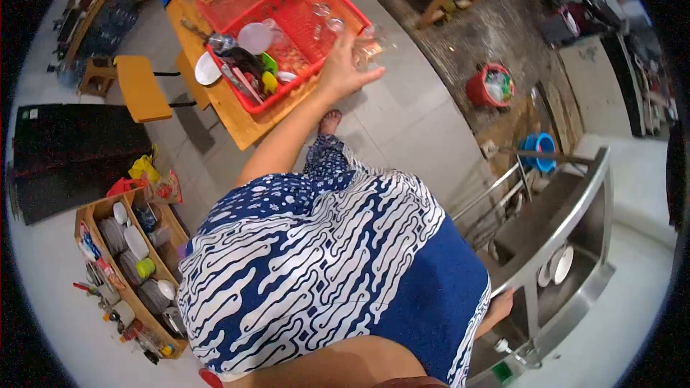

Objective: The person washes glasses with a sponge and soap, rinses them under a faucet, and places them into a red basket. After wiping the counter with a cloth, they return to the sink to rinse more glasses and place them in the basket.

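My left hand [343, 72] reaches forward to the near right corner of a red plastic basket [310, 75]. Its thumb and fingers are curved around a clear drinking glass [370, 50], which overhangs the basket's edge in this view. Other clear glasses [335, 24] lie inside the basket close to that hand. A pale round plastic container [255, 38] and a yellow-and-green utensil group [269, 79] fill its left end. My right hand [499, 307] hangs low by the rim of the steel sink [550, 244], its fingers mostly hidden.
Beneath the basket stands a wooden table [241, 129], with a small white bowl [208, 70] on it. An orange chair [142, 88] is to its left. White dishes [560, 264] sit in the sink. A red bucket [490, 86] and blue basins [540, 151] occupy the right; a dish shelf [93, 226] stands lower left.
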Demonstrator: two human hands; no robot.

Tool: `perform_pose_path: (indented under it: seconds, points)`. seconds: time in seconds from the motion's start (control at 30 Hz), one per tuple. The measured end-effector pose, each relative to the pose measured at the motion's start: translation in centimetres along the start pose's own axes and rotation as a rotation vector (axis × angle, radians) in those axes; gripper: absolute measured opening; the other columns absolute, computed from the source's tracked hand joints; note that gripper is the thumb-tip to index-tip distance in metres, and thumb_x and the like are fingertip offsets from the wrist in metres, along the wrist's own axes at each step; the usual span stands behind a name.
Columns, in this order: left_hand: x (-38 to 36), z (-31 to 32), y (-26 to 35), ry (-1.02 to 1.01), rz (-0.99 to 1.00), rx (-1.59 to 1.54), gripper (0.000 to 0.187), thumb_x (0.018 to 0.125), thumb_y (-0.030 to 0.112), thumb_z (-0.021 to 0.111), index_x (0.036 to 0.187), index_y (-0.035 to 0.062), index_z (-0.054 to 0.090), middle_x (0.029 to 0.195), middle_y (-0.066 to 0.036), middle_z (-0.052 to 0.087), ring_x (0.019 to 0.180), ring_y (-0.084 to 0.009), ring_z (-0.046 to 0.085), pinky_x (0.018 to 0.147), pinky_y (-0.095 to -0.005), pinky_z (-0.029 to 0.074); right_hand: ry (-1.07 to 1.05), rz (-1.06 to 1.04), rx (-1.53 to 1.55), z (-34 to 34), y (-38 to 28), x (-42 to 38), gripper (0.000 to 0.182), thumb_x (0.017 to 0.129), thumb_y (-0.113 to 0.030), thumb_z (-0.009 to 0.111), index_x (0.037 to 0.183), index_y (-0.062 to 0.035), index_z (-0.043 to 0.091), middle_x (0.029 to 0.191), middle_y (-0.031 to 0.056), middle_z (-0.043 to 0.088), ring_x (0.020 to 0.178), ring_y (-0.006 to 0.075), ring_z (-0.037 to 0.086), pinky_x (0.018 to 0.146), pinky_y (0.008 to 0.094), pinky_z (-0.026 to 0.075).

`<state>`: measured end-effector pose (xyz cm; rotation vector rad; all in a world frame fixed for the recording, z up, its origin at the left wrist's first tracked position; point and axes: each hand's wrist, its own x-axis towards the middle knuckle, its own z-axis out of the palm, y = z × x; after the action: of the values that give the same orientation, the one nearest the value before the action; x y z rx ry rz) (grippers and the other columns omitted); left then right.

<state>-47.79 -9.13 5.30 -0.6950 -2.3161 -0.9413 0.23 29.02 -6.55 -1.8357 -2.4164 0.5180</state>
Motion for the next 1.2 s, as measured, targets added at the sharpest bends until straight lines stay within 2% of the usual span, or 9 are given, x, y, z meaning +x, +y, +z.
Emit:
perform_pose_path:
  seconds: [0.03, 0.07, 0.17, 0.43, 1.0, 1.07, 1.13, 1.17, 1.2]
  points:
    - [-2.7, 5.3, -0.5, -0.262, 0.04, -0.121, 0.057, 0.053, 0.037, 0.067, 0.091, 0.0, 0.045, 0.088, -0.014, 0.047, 0.081, -0.0275, 0.047, 0.072, -0.0356, 0.039, -0.089, 0.402, -0.128, -1.5, 7.6, -12.3, 0.049, 0.081, -0.039, 0.029, 0.097, 0.002, 0.05, 0.092, 0.0224, 0.052, 0.087, 0.0349, 0.048, 0.075, 0.0394, 0.036]
    - [3.2, 5.6, -1.7, -0.251, -0.017, 0.09, 0.058, 0.054, 0.038, 0.066, 0.092, 0.0, 0.044, 0.09, -0.015, 0.047, 0.083, -0.0277, 0.047, 0.072, -0.0358, 0.039, -0.179, 0.482, -0.138, -1.4, 4.5, -7.5, 0.048, 0.079, -0.04, 0.032, 0.1, -0.0005, 0.05, 0.091, 0.0218, 0.052, 0.085, 0.033, 0.05, 0.075, 0.0389, 0.037]
    - [8.1, 4.7, -4.8, -0.079, -0.041, 0.273, 0.061, 0.056, 0.038, 0.064, 0.095, -0.0015, 0.038, 0.098, -0.021, 0.04, 0.091, -0.0328, 0.044, 0.073, -0.0388, 0.039, -0.144, 0.377, -0.487, 3.2, 14.4, -6.4, 0.043, 0.079, -0.038, 0.033, 0.096, -0.0021, 0.051, 0.084, 0.0193, 0.055, 0.079, 0.0309, 0.052, 0.075, 0.0388, 0.038]
    - [14.2, 4.3, -16.1, -0.052, -0.545, 0.524, 0.072, 0.05, 0.038, 0.069, 0.1, -0.004, 0.037, 0.102, -0.022, 0.043, 0.092, -0.0331, 0.046, 0.078, -0.0371, 0.04, -0.188, 0.377, -0.319, 2.1, 11.2, -10.0, 0.043, 0.079, -0.038, 0.033, 0.094, -0.0017, 0.05, 0.085, 0.0163, 0.054, 0.081, 0.0287, 0.051, 0.074, 0.0376, 0.037]
    - [12.1, 10.6, -19.6, -0.251, -0.666, 0.54, 0.085, 0.05, 0.042, 0.069, 0.109, -0.0062, 0.032, 0.108, -0.024, 0.04, 0.098, -0.032, 0.044, 0.083, -0.0366, 0.037, -0.237, 0.376, 1.399, -8.3, 17.2, -23.9, 0.042, 0.08, -0.038, 0.034, 0.091, -0.0008, 0.05, 0.086, 0.0098, 0.054, 0.086, 0.0242, 0.049, 0.072, 0.035, 0.037]
    - [11.7, 11.5, -25.8, -0.593, -0.6, 0.173, 0.071, 0.059, 0.041, 0.063, 0.111, 0.0008, 0.036, 0.11, -0.018, 0.042, 0.095, -0.0282, 0.046, 0.079, -0.0395, 0.037, -0.132, 0.555, 1.138, -7.3, 19.0, -22.4, 0.026, 0.076, -0.031, 0.047, 0.084, -0.0062, 0.05, 0.075, 0.0024, 0.049, 0.068, 0.0116, 0.043, 0.064, 0.0277, 0.036]
    - [11.7, 9.5, -20.2, -0.657, -0.048, 0.916, 0.043, 0.065, 0.047, 0.049, 0.089, 0.012, 0.058, 0.099, -0.014, 0.051, 0.094, -0.0238, 0.047, 0.079, -0.0373, 0.034, -0.188, 0.338, 0.537, -4.5, 28.1, -21.5, 0.037, 0.074, -0.037, 0.046, 0.089, -0.0031, 0.052, 0.083, 0.0098, 0.053, 0.077, 0.02, 0.048, 0.066, 0.0335, 0.038]
    - [12.0, 10.5, -20.9, -0.625, -0.033, 1.051, 0.042, 0.065, 0.043, 0.048, 0.089, 0.0103, 0.058, 0.102, -0.016, 0.048, 0.095, -0.028, 0.045, 0.08, -0.038, 0.033, -0.178, 0.247, 0.245, -3.2, 32.6, -21.0, 0.043, 0.074, -0.04, 0.045, 0.091, -0.0015, 0.053, 0.087, 0.0135, 0.055, 0.081, 0.0242, 0.051, 0.068, 0.0364, 0.039]
    - [11.8, 12.0, -21.8, -0.595, -0.021, 1.17, 0.04, 0.066, 0.039, 0.048, 0.089, 0.0086, 0.058, 0.106, -0.017, 0.045, 0.096, -0.0322, 0.042, 0.081, -0.0387, 0.032, -0.103, 0.513, -0.223, -3.7, 30.5, -22.2, 0.048, 0.079, -0.035, 0.04, 0.11, 0.0015, 0.04, 0.109, 0.0188, 0.044, 0.1, 0.0301, 0.043, 0.084, 0.038, 0.032]
